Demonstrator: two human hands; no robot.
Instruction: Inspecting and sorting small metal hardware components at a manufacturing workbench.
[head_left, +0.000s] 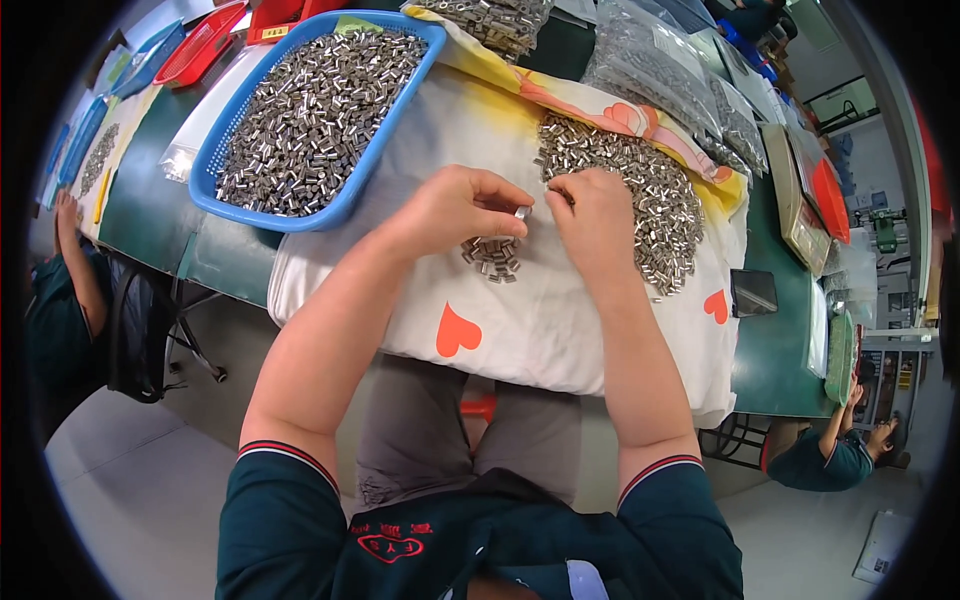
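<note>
Between the thumb and fingers of my left hand [455,212] is a short, shiny metal sleeve [522,213]. Just to the right, my right hand [597,222] is closed, thumb against the fingers. What it holds, if anything, I cannot make out. A small heap of similar metal sleeves [492,262] lies on the white cloth [545,320] under my left hand and partly hidden by it. A far larger pile of them [665,205] spreads beyond and right of my right hand, which covers part of its left edge.
A blue plastic basket [205,200] full of metal pieces stands at the left. Clear plastic bags of parts [650,60] lie at the back. A dark phone-like slab [753,292] rests on the green table [775,360]. Co-workers sit left [75,290] and right [825,450].
</note>
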